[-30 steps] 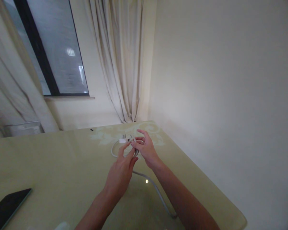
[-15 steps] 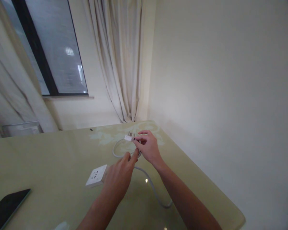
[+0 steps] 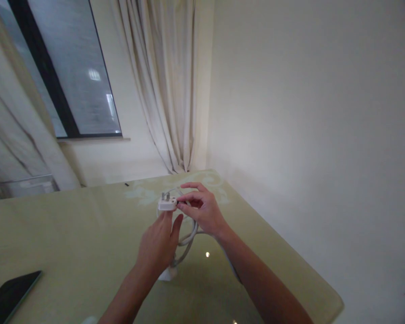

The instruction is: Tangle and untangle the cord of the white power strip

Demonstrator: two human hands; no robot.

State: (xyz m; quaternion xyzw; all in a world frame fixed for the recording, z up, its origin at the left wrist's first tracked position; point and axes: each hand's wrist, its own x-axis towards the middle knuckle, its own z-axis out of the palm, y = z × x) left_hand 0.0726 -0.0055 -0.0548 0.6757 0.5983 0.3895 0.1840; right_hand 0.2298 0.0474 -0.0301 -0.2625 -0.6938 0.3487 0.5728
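Observation:
A white plug [image 3: 168, 204], metal pins pointing up, is held above the table. My right hand [image 3: 202, 208] pinches its right end between thumb and fingers; a small dark bit shows at the fingertips. My left hand [image 3: 160, 243] is just below, fingers stretched toward the plug's underside and thumb apart; whether it bears any weight I cannot tell. A pale grey cable [image 3: 191, 238] hangs in loops between the hands and runs off under my right forearm. Below my left hand, mostly hidden by it, is the white socket block [image 3: 168, 273].
The hands are over a glossy green table [image 3: 70, 238] beside a plain wall [image 3: 307, 135]. A dark flat tablet-like device [image 3: 11, 292] lies at the near left. A small dark piece [image 3: 127, 184] rests by the far edge, below the curtain [image 3: 168, 90].
The plug has come left and slightly nearer, pins upright. My left hand has moved left, under the plug. The socket block has shifted right and nearer, and cable loops now hang between the hands.

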